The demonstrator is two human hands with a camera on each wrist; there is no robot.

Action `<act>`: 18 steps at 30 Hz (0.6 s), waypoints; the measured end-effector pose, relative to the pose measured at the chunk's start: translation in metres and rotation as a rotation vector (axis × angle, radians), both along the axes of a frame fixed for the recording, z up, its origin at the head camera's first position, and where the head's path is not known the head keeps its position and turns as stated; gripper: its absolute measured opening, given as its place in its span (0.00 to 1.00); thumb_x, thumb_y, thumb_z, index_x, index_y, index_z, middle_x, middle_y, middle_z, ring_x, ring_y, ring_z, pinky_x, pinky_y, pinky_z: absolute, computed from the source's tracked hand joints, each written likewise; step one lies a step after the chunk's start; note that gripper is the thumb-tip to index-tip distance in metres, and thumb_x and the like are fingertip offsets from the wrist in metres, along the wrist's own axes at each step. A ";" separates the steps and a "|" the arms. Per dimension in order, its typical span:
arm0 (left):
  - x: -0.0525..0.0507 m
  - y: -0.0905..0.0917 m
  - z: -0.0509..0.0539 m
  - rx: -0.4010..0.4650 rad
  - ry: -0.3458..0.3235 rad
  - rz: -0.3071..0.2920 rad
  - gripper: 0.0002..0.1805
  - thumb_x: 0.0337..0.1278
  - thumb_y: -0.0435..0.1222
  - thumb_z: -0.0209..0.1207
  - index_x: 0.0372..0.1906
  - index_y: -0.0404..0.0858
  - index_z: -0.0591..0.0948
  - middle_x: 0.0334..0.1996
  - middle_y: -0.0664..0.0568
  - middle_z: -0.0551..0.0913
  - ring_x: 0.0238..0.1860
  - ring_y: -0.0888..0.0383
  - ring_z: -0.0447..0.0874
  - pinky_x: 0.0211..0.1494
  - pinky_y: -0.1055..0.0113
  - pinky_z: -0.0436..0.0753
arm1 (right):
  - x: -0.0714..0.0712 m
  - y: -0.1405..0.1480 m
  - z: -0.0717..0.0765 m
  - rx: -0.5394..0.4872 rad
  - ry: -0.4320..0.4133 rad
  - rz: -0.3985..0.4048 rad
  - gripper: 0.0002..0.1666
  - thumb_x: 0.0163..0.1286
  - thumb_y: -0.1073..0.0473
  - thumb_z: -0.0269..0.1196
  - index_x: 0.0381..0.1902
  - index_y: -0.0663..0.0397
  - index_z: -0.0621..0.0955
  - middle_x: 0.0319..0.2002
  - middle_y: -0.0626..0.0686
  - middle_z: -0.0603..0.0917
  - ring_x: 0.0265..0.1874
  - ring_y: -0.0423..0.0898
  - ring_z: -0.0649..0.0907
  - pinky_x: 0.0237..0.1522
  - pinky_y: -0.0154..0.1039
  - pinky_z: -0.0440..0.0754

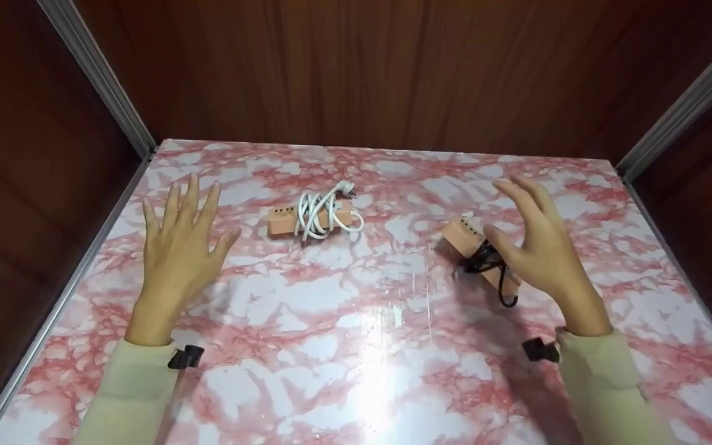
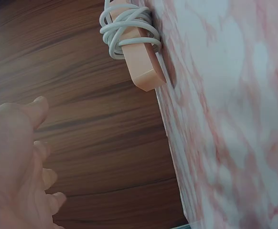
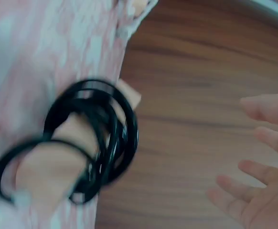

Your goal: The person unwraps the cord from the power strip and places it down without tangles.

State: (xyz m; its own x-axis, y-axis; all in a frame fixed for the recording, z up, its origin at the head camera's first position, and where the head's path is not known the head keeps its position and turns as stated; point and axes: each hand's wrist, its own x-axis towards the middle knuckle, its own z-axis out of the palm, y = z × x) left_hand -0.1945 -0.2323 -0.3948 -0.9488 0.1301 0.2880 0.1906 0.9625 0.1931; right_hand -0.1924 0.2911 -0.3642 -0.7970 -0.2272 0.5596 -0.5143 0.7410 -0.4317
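Pale yellow-green sleeves (image 1: 127,389) sit closest, at eight and four o'clock. Left hand (image 1: 184,250) spreads wide, holding nothing, a peach, box-shaped power strip wound in white cable (image 1: 314,217) at its three o'clock. Right hand (image 1: 538,247), fingers loosely parted, grasps nothing; a matching black-cabled strip (image 1: 483,256) lies at its nine o'clock, on red-and-white marbled tabletop (image 1: 306,371).
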 end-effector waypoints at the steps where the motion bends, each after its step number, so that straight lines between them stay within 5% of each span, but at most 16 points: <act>1: -0.002 0.001 0.002 0.011 -0.009 -0.005 0.44 0.81 0.59 0.47 0.88 0.46 0.48 0.87 0.44 0.37 0.86 0.39 0.31 0.81 0.33 0.25 | -0.004 -0.005 0.000 -0.006 -0.013 0.019 0.36 0.69 0.65 0.73 0.74 0.54 0.76 0.71 0.62 0.74 0.67 0.62 0.77 0.63 0.63 0.77; 5: -0.006 0.003 0.006 0.079 -0.031 -0.027 0.44 0.80 0.59 0.48 0.88 0.47 0.49 0.87 0.44 0.38 0.87 0.39 0.34 0.82 0.34 0.29 | -0.020 -0.025 -0.006 -0.072 -0.093 0.101 0.30 0.70 0.65 0.73 0.68 0.55 0.80 0.63 0.59 0.80 0.60 0.56 0.83 0.58 0.54 0.84; 13: -0.016 0.007 0.010 0.264 -0.001 -0.067 0.42 0.78 0.60 0.53 0.87 0.51 0.56 0.87 0.45 0.48 0.82 0.31 0.53 0.76 0.25 0.55 | -0.052 -0.067 -0.020 -0.314 -0.306 0.282 0.28 0.70 0.70 0.71 0.67 0.58 0.80 0.63 0.56 0.79 0.62 0.53 0.83 0.61 0.54 0.85; 18: -0.022 0.013 0.009 0.327 -0.025 -0.079 0.40 0.77 0.58 0.55 0.86 0.52 0.59 0.86 0.46 0.51 0.82 0.32 0.55 0.72 0.22 0.60 | -0.067 -0.093 -0.028 -0.426 -0.401 0.333 0.29 0.71 0.71 0.70 0.69 0.58 0.79 0.67 0.56 0.77 0.63 0.53 0.82 0.64 0.51 0.83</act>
